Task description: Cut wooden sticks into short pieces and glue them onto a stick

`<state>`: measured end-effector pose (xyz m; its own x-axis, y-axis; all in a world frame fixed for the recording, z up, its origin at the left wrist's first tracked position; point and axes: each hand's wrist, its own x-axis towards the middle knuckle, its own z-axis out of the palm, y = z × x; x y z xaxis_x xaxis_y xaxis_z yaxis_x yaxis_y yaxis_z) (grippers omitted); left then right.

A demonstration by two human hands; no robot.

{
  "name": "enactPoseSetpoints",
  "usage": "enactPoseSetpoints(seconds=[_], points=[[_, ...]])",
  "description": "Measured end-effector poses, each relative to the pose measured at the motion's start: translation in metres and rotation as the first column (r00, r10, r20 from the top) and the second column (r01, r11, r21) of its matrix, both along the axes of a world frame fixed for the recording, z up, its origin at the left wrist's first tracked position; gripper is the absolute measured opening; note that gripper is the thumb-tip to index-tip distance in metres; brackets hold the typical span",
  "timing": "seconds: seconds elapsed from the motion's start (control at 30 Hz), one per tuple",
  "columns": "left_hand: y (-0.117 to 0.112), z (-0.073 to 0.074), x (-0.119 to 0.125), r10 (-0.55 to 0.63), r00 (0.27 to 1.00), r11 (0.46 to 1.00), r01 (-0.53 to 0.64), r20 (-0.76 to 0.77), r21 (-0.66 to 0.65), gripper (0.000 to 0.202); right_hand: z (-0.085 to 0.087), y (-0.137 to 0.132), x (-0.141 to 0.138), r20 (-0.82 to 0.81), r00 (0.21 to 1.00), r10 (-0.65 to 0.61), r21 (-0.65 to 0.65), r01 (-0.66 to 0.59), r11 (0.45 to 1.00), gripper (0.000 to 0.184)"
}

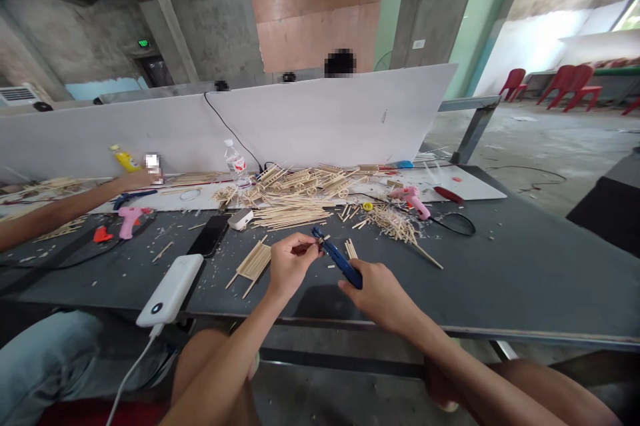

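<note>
Thumb and forefinger of the left hand (289,266) pinch a short stick (316,243) at lower centre of the frame. Its end sits at the jaws of a blue cutter (340,259), and the right hand (377,293), just to the right, is wrapped closed round the handles. Both hands hang a little above the worktop (500,273) rather than resting on it. Whether the blades already bite the wood is too small to tell. To cut cleanly, I judge the stick should lie square across the blades and well into the jaws rather than at their tip, with the pinching fingertips back from the edge. A slow, even squeeze seems less likely to splinter the thin wood or flick the offcut away, and bracing the wrists on the worktop would probably steady the aim. Just left of the hands lies a flat raft (254,261) of glued sticks, and a few cut lengths (351,249) lie just above the cutter. Further left are a white power bank (171,289) and a dark phone (209,235). Toward mid-frame a loose pile (295,216) of sticks spreads out, with a pink glue gun (413,199) to its right. At the left edge another person's hand (134,181) lies near a yellow bottle (125,159), before a white partition (325,123).
</note>
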<state>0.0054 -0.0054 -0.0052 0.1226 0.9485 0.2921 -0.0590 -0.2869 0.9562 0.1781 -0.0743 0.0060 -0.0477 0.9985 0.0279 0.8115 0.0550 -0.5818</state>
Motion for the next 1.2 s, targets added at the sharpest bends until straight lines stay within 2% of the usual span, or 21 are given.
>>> enactPoseSetpoints(seconds=[0.13, 0.33, 0.77, 1.2], points=[[0.0003, -0.0007, -0.0003, 0.048, 0.999, 0.998, -0.048, 0.000, 0.028, 0.013, 0.0009, 0.0007, -0.0022, -0.028, 1.000, 0.005, -0.023, -0.006, 1.000, 0.017], [-0.0013, -0.0002, -0.0004, 0.059, 0.996, 0.996, -0.054, -0.060, 0.077, 0.010, 0.0009, 0.0000, -0.0034, -0.008, 1.000, 0.008, -0.014, -0.008, 1.000, 0.016], [0.0061, -0.0025, -0.0064, -0.061, 0.998, 0.998, 0.061, 0.013, 0.000, 0.017, -0.0011, 0.0009, -0.0052, 0.062, 0.998, 0.003, 0.020, -0.004, 1.000, 0.015], [0.0055, -0.0013, -0.0074, -0.074, 0.997, 0.997, 0.074, -0.002, -0.006, 0.018, -0.0025, 0.0039, -0.0066, 0.145, 0.989, -0.016, -0.018, 0.018, 1.000, 0.017]])
